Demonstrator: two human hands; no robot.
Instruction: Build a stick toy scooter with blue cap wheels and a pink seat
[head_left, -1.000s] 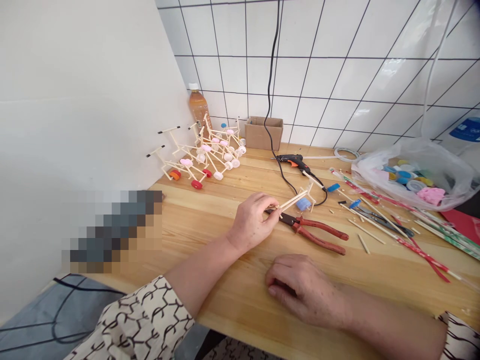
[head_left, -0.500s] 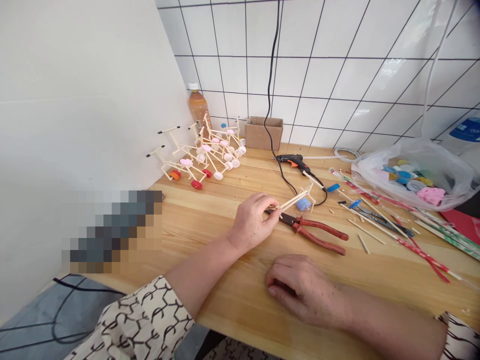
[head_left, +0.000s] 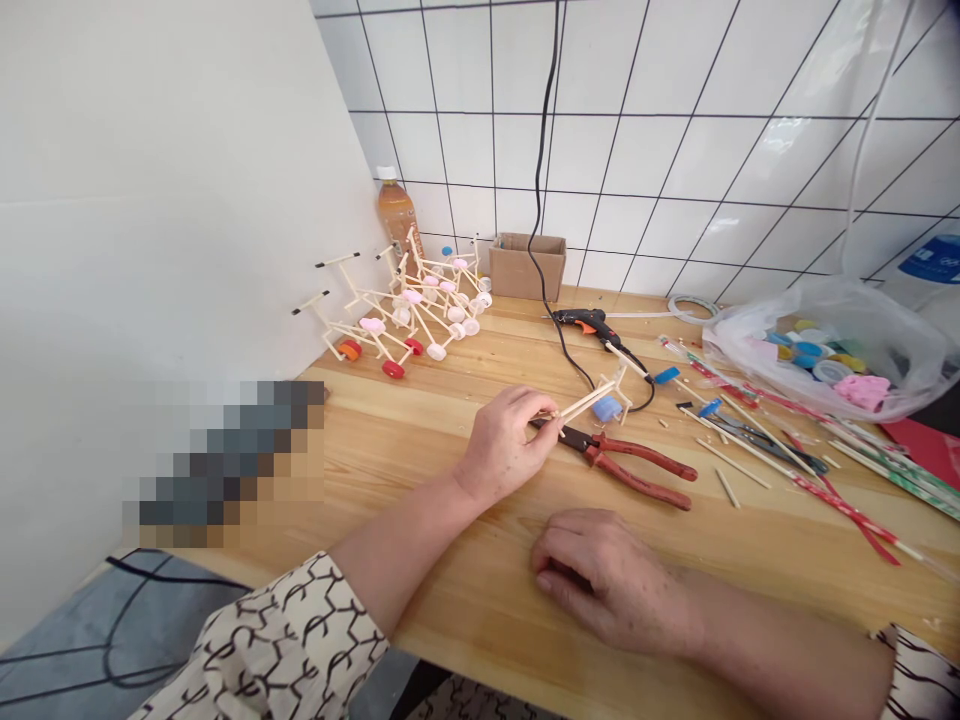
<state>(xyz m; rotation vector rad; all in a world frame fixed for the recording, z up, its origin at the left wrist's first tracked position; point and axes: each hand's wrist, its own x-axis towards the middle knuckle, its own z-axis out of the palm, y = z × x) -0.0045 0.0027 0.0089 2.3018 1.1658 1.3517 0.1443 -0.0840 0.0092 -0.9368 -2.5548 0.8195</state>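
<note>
Here we go: the left hand's fingertips [head_left: 541,412] are pinched tight with the thumb around a small stick frame [head_left: 592,398], gripping it by the bundled ends of its wooden sticks. The frame sits out over the worktop, its far end reaching toward a blue piece [head_left: 607,408] just beside it, though it's hard to tell whether that piece is attached. Right under that pinch lie the dark jaws of red-handled pliers [head_left: 637,470], closed, with the grips pointing away to the right. The left hand [head_left: 499,445] looks to be hovering just over them.

Over to the right hand [head_left: 607,580], resting on the wooden worktop [head_left: 420,455] with its fingers curled close together; whether they hold anything is hidden from this angle.

Farther out, a hot glue gun [head_left: 589,322] lies near the wall, its black cord [head_left: 541,180] running up the tiles. In the corner, a crowd of assembled stick frames [head_left: 405,310] stands on bottle-cap wheels in red, pink and white. The piece in hand shows no such wheels yet. To the right, loose sticks [head_left: 731,465] lie scattered, and a plastic bag [head_left: 825,350] sits well stocked with colored bottle caps.
</note>
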